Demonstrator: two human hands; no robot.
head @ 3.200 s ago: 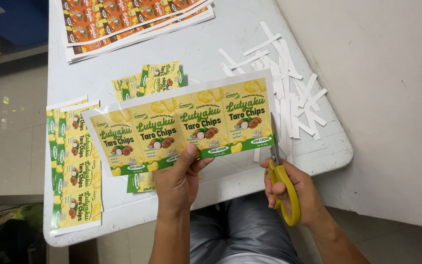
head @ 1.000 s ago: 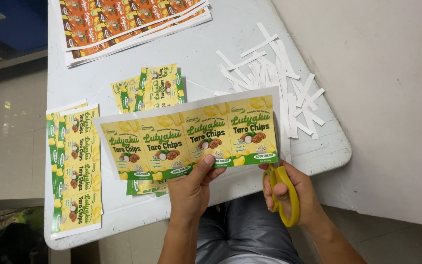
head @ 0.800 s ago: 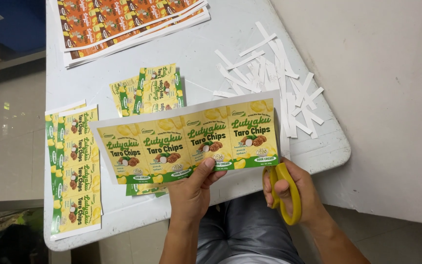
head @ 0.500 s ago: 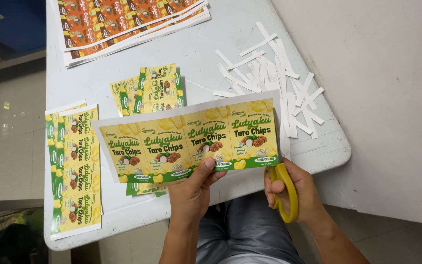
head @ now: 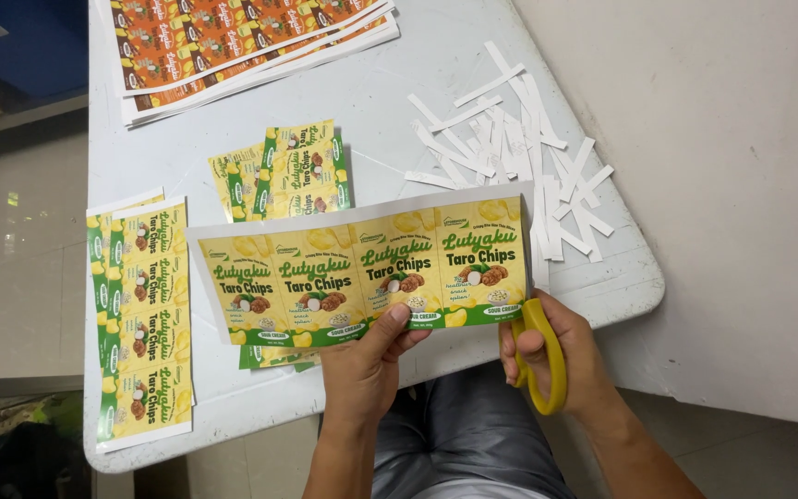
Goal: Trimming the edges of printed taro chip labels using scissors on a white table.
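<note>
The left hand (head: 367,356) pinches the label strip (head: 362,273) by its near edge, its long axis running left-right toward the yellow-handled scissors (head: 542,356) gripped in the right hand (head: 565,356).

A white table (head: 399,120) with rounded corners carries everything, its plain top showing bare around the middle. At about 11 o'clock on it lies a stack of orange and brown printed sheets (head: 242,37), their white edges fanned out. At 2 o'clock sits a loose heap of narrow white paper strips (head: 510,148), crossing one another and reaching toward the right edge. Near the centre, at roughly 12 o'clock from the near edge, rests a small pile of cut yellow and green labels (head: 293,171). At 9 o'clock, along the left edge, lie long yellow and green label strips (head: 140,314), side by side and overlapping.
</note>
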